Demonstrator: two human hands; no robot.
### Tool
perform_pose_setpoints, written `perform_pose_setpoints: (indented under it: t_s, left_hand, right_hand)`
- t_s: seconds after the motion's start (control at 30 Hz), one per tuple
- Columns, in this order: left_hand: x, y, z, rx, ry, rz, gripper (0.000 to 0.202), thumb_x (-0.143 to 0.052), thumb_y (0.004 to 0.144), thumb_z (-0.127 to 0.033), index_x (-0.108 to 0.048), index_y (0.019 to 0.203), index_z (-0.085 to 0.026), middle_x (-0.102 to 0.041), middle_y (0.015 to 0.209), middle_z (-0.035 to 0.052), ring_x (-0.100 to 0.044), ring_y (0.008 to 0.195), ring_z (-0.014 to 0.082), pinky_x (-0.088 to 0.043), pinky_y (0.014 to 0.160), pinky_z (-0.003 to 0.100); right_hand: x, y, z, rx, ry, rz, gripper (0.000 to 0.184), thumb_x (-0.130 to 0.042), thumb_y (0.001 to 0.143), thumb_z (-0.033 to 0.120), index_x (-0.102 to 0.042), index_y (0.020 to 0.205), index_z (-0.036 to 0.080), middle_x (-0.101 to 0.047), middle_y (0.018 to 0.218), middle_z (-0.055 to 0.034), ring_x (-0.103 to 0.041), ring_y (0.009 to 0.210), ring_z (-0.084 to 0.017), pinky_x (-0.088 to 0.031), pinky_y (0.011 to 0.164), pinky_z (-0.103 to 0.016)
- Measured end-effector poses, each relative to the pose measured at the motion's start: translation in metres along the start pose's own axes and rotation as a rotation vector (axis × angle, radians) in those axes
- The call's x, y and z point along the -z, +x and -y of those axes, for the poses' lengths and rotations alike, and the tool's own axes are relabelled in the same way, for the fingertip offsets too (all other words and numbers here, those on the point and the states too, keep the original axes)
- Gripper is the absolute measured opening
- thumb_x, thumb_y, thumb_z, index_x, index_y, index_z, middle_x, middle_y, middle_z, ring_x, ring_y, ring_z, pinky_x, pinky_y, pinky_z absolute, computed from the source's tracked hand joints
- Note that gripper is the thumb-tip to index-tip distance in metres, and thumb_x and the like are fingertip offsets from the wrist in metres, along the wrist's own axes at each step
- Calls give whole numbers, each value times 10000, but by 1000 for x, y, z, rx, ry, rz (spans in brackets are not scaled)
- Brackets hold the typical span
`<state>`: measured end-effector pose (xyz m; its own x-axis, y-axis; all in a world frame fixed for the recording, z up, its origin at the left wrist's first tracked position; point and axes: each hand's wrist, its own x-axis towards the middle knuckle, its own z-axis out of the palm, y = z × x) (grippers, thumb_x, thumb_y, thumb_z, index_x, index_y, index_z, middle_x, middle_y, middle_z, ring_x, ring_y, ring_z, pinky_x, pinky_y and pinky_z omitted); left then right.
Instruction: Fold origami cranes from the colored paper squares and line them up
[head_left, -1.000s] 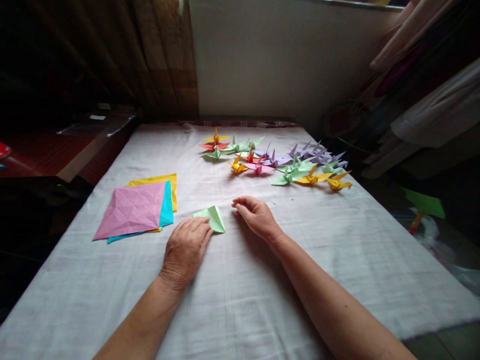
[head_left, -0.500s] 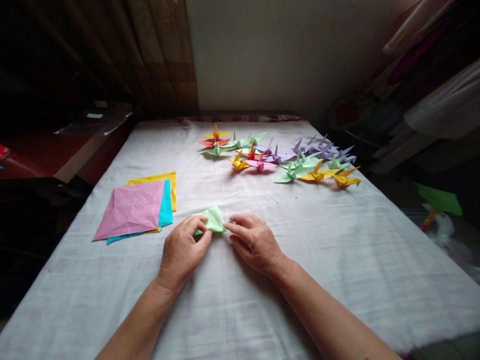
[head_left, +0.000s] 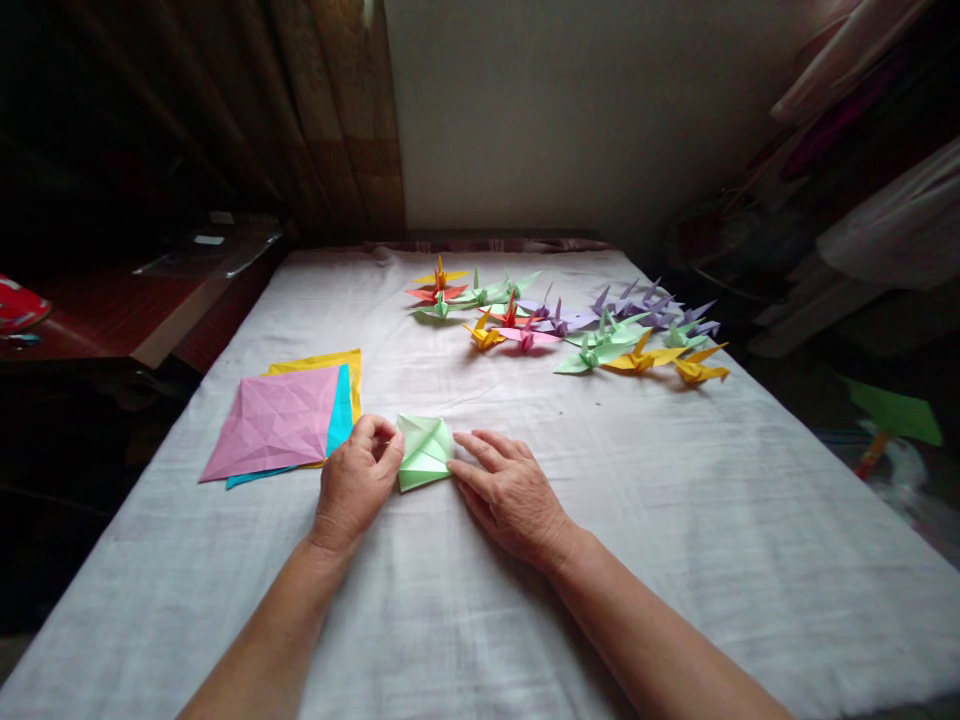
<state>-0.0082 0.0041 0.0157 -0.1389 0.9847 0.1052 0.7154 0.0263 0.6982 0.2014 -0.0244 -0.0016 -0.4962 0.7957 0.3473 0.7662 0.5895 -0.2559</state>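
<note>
A light green folded paper (head_left: 424,452) lies on the white cloth-covered table (head_left: 615,520) between my hands. My left hand (head_left: 354,485) is curled, its thumb and fingers pinching the paper's left edge. My right hand (head_left: 510,492) lies flat with fingers stretched out, fingertips pressing the paper's right corner. A stack of creased paper sheets (head_left: 289,418), pink on top of cyan and yellow, lies just left of my left hand.
Several folded paper cranes (head_left: 570,325) in red, yellow, green, pink and purple sit at the table's far side. A dark wooden cabinet (head_left: 112,310) stands to the left. Hanging cloth (head_left: 885,220) and green paper (head_left: 896,412) are off the right edge.
The green paper has been opened out wider and flatter. My left hand went from lying on it to pinching its left edge. My right hand came down from hovering and now presses the right corner.
</note>
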Motion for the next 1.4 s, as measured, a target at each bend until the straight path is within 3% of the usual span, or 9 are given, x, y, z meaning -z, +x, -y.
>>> perform_pose_setpoints:
  t_s: [0.17, 0.3, 0.37, 0.5, 0.8, 0.93, 0.97, 1.03, 1.4]
  left_hand:
    - [1, 4, 6, -31, -91, 44, 273, -515, 783, -374, -613, 1001, -241, -724, 874, 14, -702, 745, 191, -521, 689, 284]
    - [6, 5, 8, -236, -57, 96, 264, -450, 779, -278, -703, 845, -239, -718, 885, 24, -672, 850, 188, -510, 790, 290]
    - [8, 4, 5, -270, -20, 106, 261, -462, 779, -275, -714, 838, -234, -702, 856, 21, -649, 769, 168, -508, 747, 273]
    - [8, 2, -4, -245, 103, 28, 173, -602, 768, -362, -665, 853, -224, -664, 820, 1, -580, 637, 147, -490, 681, 267]
    - [1, 3, -4, -183, 213, -79, 95, -636, 777, -255, -571, 844, -236, -642, 852, -3, -628, 737, 181, -481, 696, 269]
    - [1, 3, -4, -185, 196, -91, 94, -634, 775, -245, -561, 834, -236, -639, 841, -1, -635, 752, 187, -488, 713, 274]
    - [1, 3, -4, -187, 192, -91, 96, -635, 775, -249, -561, 834, -237, -639, 843, 0, -636, 757, 189, -490, 717, 276]
    - [2, 3, -4, -188, 181, -88, 107, -638, 771, -259, -558, 838, -237, -638, 850, 1, -639, 775, 194, -494, 726, 282]
    - [-1, 3, 6, -224, 132, -109, 128, -591, 788, -269, -542, 903, -239, -628, 928, 32, -632, 894, 227, -503, 793, 327]
  right_hand:
    - [3, 3, -3, 55, 16, 66, 269, -453, 988, 254, -663, 1154, 225, -610, 1358, -43, -493, 1272, -292, -390, 953, -441]
    - [7, 7, -7, 74, 52, 93, 247, -488, 974, 254, -666, 1143, 226, -648, 1300, -65, -551, 1191, -274, -397, 937, -429]
    - [9, 10, -7, 84, 71, 94, 223, -513, 961, 253, -678, 1109, 223, -661, 1273, -70, -560, 1168, -268, -395, 934, -425]
    - [10, 21, -7, 58, 123, 102, 188, -535, 954, 277, -708, 964, 204, -715, 1124, -67, -605, 1034, -225, -400, 895, -382]
    - [11, 50, -6, -137, 315, 156, 421, -452, 989, 367, -691, 691, 189, -712, 770, -42, -625, 752, -154, -403, 729, -278]
    - [2, 60, -8, -387, 373, 31, 169, -631, 874, 348, -681, 948, 204, -706, 872, -19, -620, 762, -148, -424, 702, -254]
    - [-1, 63, -8, -404, 378, 3, 243, -684, 827, 328, -664, 1038, 211, -706, 933, -23, -626, 811, -156, -436, 737, -260]
    - [-7, 70, -8, -378, 367, 5, 356, -734, 772, 301, -649, 1108, 220, -699, 988, -33, -623, 881, -174, -442, 796, -278]
    - [-28, 81, 0, -329, 220, -49, 131, -723, 781, 317, -688, 843, 207, -681, 823, -25, -603, 800, -183, -401, 727, -294]
